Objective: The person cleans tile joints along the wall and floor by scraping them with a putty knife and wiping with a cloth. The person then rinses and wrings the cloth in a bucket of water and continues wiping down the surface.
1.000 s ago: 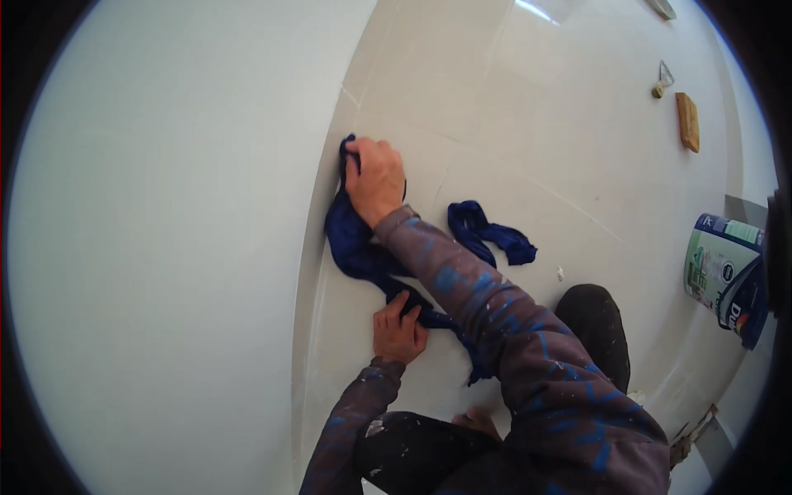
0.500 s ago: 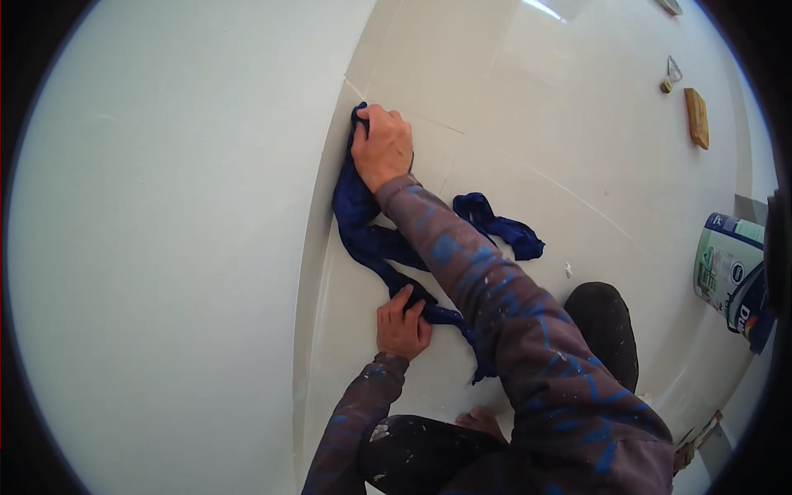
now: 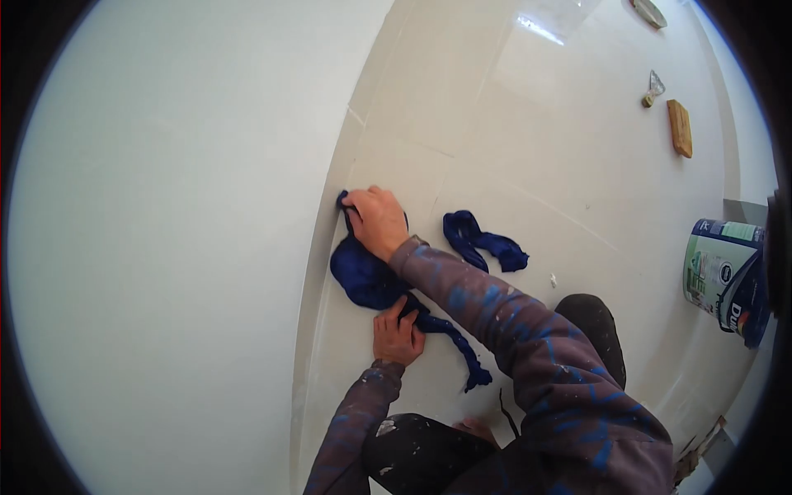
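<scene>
A dark blue cloth (image 3: 363,276) lies bunched on the pale floor tiles along the foot of the white wall. My right hand (image 3: 378,221) grips its far end, pressing it into the corner where skirting and floor meet. Closer to me, my left hand (image 3: 398,337) has its bent fingers on the near part of the cloth, holding it against the floor. From there a twisted tail of cloth trails to the right. Another length of blue cloth (image 3: 503,250) lies curled to the right of my right forearm; whether the two join is hidden.
The white wall (image 3: 181,247) rises along the left. A paint bucket (image 3: 718,272) stands at the right edge. Farther off on the floor lie a wooden block (image 3: 680,129), a small metal item with a round end (image 3: 650,89) and a pale oval object (image 3: 649,12). A white scrap (image 3: 553,280) lies near my knee.
My right hand has slid back along the wall towards me, drawing the far end of the cloth nearer and bunching it. My left hand stays nearly in place. The view has shifted slightly.
</scene>
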A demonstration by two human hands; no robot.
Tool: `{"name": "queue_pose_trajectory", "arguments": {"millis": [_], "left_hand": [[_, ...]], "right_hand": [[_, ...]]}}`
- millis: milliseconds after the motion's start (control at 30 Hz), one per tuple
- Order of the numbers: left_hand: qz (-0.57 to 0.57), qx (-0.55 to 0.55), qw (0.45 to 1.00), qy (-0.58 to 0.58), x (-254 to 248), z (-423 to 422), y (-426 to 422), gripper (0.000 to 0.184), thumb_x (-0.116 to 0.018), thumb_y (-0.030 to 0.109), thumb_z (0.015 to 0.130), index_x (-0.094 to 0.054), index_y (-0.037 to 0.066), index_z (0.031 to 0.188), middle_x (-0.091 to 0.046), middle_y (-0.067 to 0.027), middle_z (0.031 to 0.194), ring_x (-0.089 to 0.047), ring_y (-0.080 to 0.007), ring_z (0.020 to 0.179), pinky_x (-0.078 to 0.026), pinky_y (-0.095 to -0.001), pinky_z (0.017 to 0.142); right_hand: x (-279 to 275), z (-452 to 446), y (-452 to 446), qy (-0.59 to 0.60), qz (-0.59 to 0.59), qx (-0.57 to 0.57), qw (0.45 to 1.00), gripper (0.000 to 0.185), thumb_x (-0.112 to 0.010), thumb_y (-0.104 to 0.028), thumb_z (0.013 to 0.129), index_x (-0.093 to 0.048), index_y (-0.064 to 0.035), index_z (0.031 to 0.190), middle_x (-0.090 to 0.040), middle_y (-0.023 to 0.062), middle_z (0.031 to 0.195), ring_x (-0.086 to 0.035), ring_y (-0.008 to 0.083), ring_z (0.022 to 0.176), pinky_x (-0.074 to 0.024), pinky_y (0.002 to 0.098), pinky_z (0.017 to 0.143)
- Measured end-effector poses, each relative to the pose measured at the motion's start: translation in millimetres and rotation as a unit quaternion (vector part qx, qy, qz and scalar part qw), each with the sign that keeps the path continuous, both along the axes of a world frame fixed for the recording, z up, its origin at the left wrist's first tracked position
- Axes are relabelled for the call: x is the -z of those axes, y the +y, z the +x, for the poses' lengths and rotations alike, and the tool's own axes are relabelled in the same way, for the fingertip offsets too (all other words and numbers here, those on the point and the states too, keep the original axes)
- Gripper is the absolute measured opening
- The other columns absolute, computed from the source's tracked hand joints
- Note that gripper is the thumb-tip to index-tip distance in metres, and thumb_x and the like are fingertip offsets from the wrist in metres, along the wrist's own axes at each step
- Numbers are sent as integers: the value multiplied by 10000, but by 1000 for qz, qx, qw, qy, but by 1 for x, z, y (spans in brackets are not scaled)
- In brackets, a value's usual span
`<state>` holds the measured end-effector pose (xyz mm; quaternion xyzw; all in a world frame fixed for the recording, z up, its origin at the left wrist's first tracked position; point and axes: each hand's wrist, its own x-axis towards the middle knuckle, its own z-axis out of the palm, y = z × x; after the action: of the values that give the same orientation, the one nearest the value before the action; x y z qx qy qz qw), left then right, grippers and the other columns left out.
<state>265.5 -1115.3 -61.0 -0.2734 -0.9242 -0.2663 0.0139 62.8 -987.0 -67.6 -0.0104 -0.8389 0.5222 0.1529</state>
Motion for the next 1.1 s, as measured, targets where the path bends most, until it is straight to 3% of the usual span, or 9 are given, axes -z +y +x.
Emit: {"name": "queue_pose_trajectory", "arguments": {"millis": [67, 267, 367, 433, 600, 733, 867, 967, 1100], "left_hand": [[-11, 2, 1000, 3, 2, 1, -2, 386, -673, 100, 787, -664, 101, 1172, -579, -145, 1431, -601, -333, 1153, -481, -464, 938], [-13, 11, 1000, -9, 4, 0, -4, 460, -608, 86, 875, -586, 104, 1335, -511, -164, 1513, -527, -358, 1365, -425, -498, 1069], [-25, 23, 999, -33, 3, 2, -9, 450, -580, 94, 905, -578, 99, 1355, -478, -178, 1553, -483, -375, 1422, -392, -528, 1121], [-26, 24, 999, -41, 5, 4, -8, 451, -576, 99, 909, -581, 107, 1360, -472, -173, 1566, -471, -375, 1436, -384, -531, 1132], [-37, 17, 998, -43, 2, 1, -6, 479, -577, 99, 868, -591, 122, 1346, -485, -157, 1563, -478, -368, 1434, -383, -527, 1114], [-50, 19, 998, -36, 0, -1, -4, 492, -581, 98, 843, -598, 128, 1334, -493, -153, 1557, -483, -367, 1431, -386, -522, 1100], [-48, 13, 998, -38, 1, 0, -7, 498, -599, 120, 831, -610, 140, 1329, -499, -129, 1556, -476, -337, 1443, -385, -498, 1099], [-43, 12, 998, -42, 3, 2, -9, 501, -614, 137, 823, -619, 149, 1324, -504, -112, 1561, -469, -308, 1458, -384, -479, 1100], [-25, 11, 999, -36, 1, 0, -9, 503, -629, 124, 809, -622, 132, 1312, -503, -120, 1568, -459, -310, 1470, -389, -483, 1094]], "right_hand": [[-5, -7, 6, -62, -64, 61, 994, 142, -717, -72, 874, -706, -65, 1015, -716, 190, 1003, -673, 389, 960, -529, 497, 846], [-2, -158, 96, 19, -154, 300, 941, 219, -691, -136, 935, -714, -7, 1111, -723, 235, 1179, -681, 414, 1102, -532, 462, 964], [17, -208, 107, 74, -112, 283, 950, 239, -692, -121, 929, -718, 6, 1130, -705, 232, 1209, -680, 408, 1103, -533, 453, 978], [11, -204, 86, 80, -177, 306, 932, 228, -695, -87, 914, -720, 15, 1116, -694, 219, 1185, -680, 396, 1092, -533, 448, 973], [-6, -98, 25, 166, -179, 186, 952, 218, -658, 67, 883, -707, 16, 1090, -661, 198, 1048, -677, 372, 999, -550, 407, 897], [-10, -61, 26, 105, -223, 76, 966, 194, -650, 67, 890, -693, 18, 1072, -659, 192, 1063, -668, 377, 1049, -534, 408, 948], [-5, -152, 71, 84, -152, 302, 937, 254, -651, -16, 922, -671, 34, 1171, -646, 217, 1149, -633, 405, 1110, -503, 449, 1005], [1, -177, 68, 74, -92, 269, 956, 280, -656, -48, 937, -679, 44, 1200, -661, 238, 1201, -642, 399, 1136, -506, 450, 1015], [-2, -106, 25, 34, 42, 201, 978, 317, -632, -38, 937, -662, 46, 1241, -660, 234, 1194, -636, 410, 1136, -506, 454, 1022]]}}
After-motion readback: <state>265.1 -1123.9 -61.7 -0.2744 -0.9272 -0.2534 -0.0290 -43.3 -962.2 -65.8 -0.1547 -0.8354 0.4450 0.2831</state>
